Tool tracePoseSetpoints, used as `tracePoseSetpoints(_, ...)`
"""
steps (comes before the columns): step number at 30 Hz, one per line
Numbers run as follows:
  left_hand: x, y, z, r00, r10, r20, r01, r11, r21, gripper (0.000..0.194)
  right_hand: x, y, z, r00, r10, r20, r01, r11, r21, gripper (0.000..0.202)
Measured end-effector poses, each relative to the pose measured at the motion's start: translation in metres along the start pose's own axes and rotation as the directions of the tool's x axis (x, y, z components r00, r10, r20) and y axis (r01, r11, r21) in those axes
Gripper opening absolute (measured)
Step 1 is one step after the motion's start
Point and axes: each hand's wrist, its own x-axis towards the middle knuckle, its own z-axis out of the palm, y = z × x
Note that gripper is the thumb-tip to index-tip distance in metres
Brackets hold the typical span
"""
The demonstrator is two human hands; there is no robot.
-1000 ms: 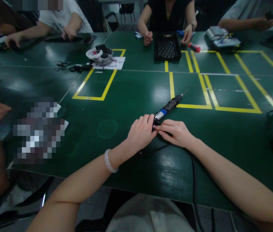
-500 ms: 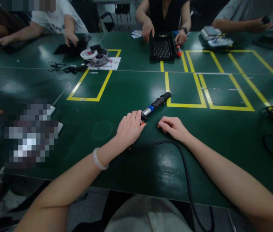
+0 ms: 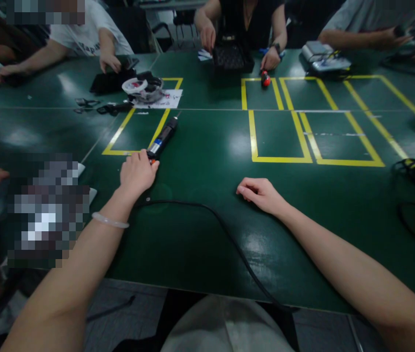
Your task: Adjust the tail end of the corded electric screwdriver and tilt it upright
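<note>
Electric screwdriver (image 3: pixel 161 138): left of centre in frame, slanting over the right-hand strip of the left yellow tape outline (image 3: pixel 119 130), bit aimed at upper right. Gripped at the rear end by left hand (image 3: pixel 137 171), with fingers over the top and thumb alongside, right by an orange-red part (image 3: pixel 152 161). Very low over the green table (image 3: pixel 200 146) at most; cannot tell whether touching it. Right hand (image 3: pixel 257 192) right of centre, on the table, loosely curled, well apart from the tool. Nothing visible in it; turned palm-away, so cannot tell whether slack or clenched on something small.

Main risk, judging from here: black cable (image 3: pixel 229 237). Runs from near left hand across lower centre and over the near edge. Could catch there or pull tight with too long a reach, then yank the tool back or skew it. Could also roll the tool once let go, because of round body plus cable twist. Grip far back, so probably nose-heavy: might dip the bit and scratch the tabletop. Tight up ahead too: paper sheet (image 3: pixel 172 99) and white roll (image 3: pixel 134 87) at upper left, easy to knock with an overlong push.
</note>
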Motion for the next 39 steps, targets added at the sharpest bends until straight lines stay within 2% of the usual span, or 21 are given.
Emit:
tracePoseSetpoints(4,0.019,-0.037,0.008,0.99,-0.14,-0.026,0.141,0.989,0.036,0.058,0.0,0.001,0.0,1.0,-0.001,0.007,0.001,1.0,0.0,0.03)
tracePoseSetpoints(7,0.033,-0.058,0.012,0.965,-0.263,-0.024,0.263,0.964,0.021,0.061,0.0,0.0,0.0,1.0,-0.004,0.007,0.004,1.0,-0.001,0.029)
tracePoseSetpoints(10,0.046,-0.072,0.015,0.93,-0.367,0.007,0.367,0.93,-0.02,0.072,0.001,-0.002,-0.001,1.0,-0.007,0.011,0.007,1.0,-0.003,0.028)
tracePoseSetpoints(13,0.052,-0.078,0.017,0.922,-0.386,0.012,0.387,0.921,-0.052,0.08,0.001,-0.001,0.0,1.0,-0.004,0.016,0.004,1.0,-0.004,0.028)
tracePoseSetpoints(23,0.052,-0.083,0.021,0.93,-0.366,-0.012,0.366,0.93,-0.029,0.092,0.0,-0.001,0.001,1.0,-0.005,0.02,0.006,0.999,-0.042,0.028)
tracePoseSetpoints(27,0.051,-0.086,0.018,0.934,-0.356,0.022,0.357,0.934,-0.026,0.086,0.0,-0.002,0.001,1.0,-0.007,0.02,0.008,0.999,-0.045,0.027)
tracePoseSetpoints(30,0.046,-0.085,0.016,0.94,-0.341,-0.011,0.34,0.94,-0.037,0.077,0.0,-0.002,0.001,1.0,-0.005,0.015,0.006,0.999,-0.048,0.027)
tracePoseSetpoints(35,0.03,-0.071,0.018,0.95,-0.3,-0.088,0.3,0.954,-0.015,0.062,0.0,-0.001,0.002,1.0,0.0,0.024,0.001,0.999,-0.054,0.029)
tracePoseSetpoints(39,0.013,-0.047,0.015,0.957,-0.279,-0.084,0.278,0.96,-0.024,0.056,0.0,-0.002,0.002,1.0,-0.005,0.025,0.007,0.998,-0.058,0.029)
